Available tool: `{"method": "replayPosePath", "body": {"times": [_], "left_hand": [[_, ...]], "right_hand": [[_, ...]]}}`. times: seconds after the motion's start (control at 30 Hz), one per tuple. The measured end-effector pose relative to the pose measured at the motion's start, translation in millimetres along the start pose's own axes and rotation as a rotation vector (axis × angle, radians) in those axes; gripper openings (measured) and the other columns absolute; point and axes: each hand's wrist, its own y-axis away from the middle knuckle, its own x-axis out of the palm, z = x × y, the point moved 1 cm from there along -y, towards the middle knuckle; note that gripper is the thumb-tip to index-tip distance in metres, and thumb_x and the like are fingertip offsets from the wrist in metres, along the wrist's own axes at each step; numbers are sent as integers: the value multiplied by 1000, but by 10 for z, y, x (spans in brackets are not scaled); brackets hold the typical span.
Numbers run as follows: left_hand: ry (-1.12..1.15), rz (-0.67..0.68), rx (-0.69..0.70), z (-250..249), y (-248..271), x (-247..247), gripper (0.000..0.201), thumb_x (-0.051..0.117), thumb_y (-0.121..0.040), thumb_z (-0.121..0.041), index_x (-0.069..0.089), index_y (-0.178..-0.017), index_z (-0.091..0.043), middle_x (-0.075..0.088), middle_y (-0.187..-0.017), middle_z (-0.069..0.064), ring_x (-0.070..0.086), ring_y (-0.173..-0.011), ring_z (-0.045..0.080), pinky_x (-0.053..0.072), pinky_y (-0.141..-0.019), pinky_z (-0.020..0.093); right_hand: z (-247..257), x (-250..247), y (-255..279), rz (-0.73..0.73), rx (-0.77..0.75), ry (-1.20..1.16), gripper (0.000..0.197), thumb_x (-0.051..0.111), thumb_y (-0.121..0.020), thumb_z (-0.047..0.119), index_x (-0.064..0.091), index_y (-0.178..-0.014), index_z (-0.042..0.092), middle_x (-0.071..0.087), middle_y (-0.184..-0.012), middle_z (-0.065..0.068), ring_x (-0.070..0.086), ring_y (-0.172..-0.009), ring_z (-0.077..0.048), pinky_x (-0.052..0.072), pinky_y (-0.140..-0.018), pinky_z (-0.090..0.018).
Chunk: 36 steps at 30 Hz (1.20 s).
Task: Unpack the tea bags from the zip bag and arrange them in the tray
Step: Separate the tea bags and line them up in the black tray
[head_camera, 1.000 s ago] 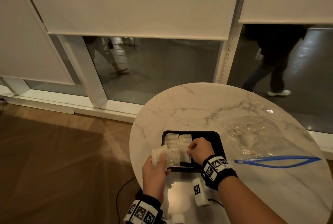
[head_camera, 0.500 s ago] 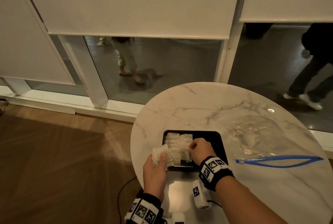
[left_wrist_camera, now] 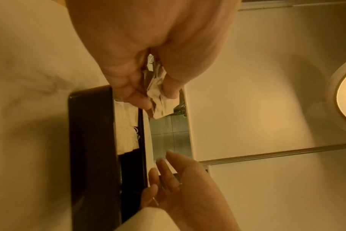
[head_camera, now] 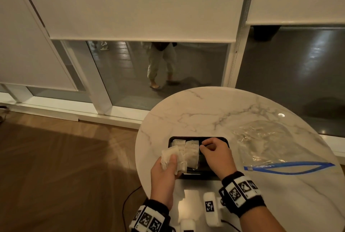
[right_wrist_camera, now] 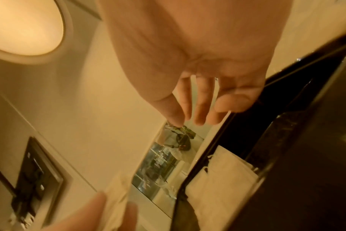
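Note:
A black tray sits near the front of the round marble table. Two rows of white tea bags fill its left part. My left hand hovers at the tray's left front corner and grips a bunch of tea bags, thumb on top; the left wrist view shows this bunch pinched between thumb and fingers. My right hand hangs over the tray's bare right part with loosely bent fingers that hold nothing. The clear zip bag with its blue zip lies to the right.
White marker-tagged devices lie near the table's front edge between my wrists. A dark cable hangs down to the wooden floor on the left. Behind the table is a glass wall with blinds; a person walks outside.
My right hand has moved right, off the tea bag rows, and now hangs over the bare side of the tray. The left hand still holds its bunch in the same place.

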Motion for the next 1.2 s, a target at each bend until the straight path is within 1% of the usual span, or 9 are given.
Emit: {"method": "replayPosePath", "body": {"times": [0.13, 0.2, 0.33, 0.5, 0.63, 0.77, 0.93, 1.1, 1.2], "left_hand": [[17, 83, -6, -131, 61, 153, 19, 60, -100, -24, 71, -113, -15, 78, -101, 7, 73, -99, 27, 60, -81, 39], [12, 99, 9, -178, 88, 206, 18, 62, -99, -27, 71, -112, -17, 78, -101, 5, 72, -100, 27, 58, -82, 38], [11, 105, 29, -194, 118, 274, 18, 63, -99, -30, 71, -111, -19, 77, -103, 6, 71, -103, 30, 55, -83, 40], [58, 157, 21, -218, 208, 354, 22, 60, -100, -24, 68, -117, -14, 77, -107, 9, 71, -106, 30, 55, -98, 50], [87, 155, 41, -240, 223, 359, 20, 59, -100, -20, 68, -117, -13, 77, -105, 9, 71, -104, 30, 58, -88, 43], [71, 153, 64, -241, 227, 340, 19, 60, -99, -19, 70, -115, -13, 77, -102, 7, 72, -100, 29, 60, -80, 37], [101, 159, 48, -241, 220, 299, 18, 61, -99, -18, 70, -114, -11, 77, -102, 8, 73, -99, 27, 62, -78, 36], [137, 122, 41, -206, 176, 221, 16, 61, -99, -16, 69, -111, -10, 77, -100, 10, 75, -88, 22, 61, -68, 28], [128, 74, 16, -153, 114, 140, 18, 62, -98, -18, 68, -114, -11, 78, -100, 10, 76, -92, 25, 62, -72, 30]], "right_hand": [[106, -123, 320, 287, 11, -135, 9, 65, -94, 35, 72, -95, 29, 73, -91, 7, 68, -85, -11, 50, -62, -21], [148, -199, 447, 348, 0, -192, 13, 65, -94, 36, 74, -94, 27, 74, -88, 4, 68, -79, -13, 52, -61, -23], [201, -332, 562, 315, -44, -302, 9, 68, -93, 25, 76, -96, 22, 75, -86, 0, 70, -77, -13, 59, -66, -29], [210, -422, 535, 260, -56, -370, 8, 68, -92, 11, 75, -90, 15, 76, -82, -5, 71, -75, -19, 60, -68, -33], [179, -415, 504, 214, -22, -418, 9, 68, -92, 10, 74, -88, 14, 76, -83, -6, 70, -75, -20, 58, -67, -34], [198, -390, 503, 276, -55, -393, 9, 69, -91, 13, 74, -98, 15, 77, -87, -5, 71, -77, -17, 58, -67, -28], [214, -378, 474, 254, -64, -347, 10, 69, -92, 13, 74, -98, 18, 77, -87, -1, 72, -78, -16, 60, -68, -27], [163, -344, 409, 217, -25, -357, 9, 68, -92, 12, 73, -98, 18, 77, -89, 0, 73, -80, -15, 58, -66, -24], [90, -322, 356, 182, -3, -349, 10, 67, -92, 12, 72, -98, 18, 76, -92, 2, 73, -84, -14, 58, -68, -23]]}}
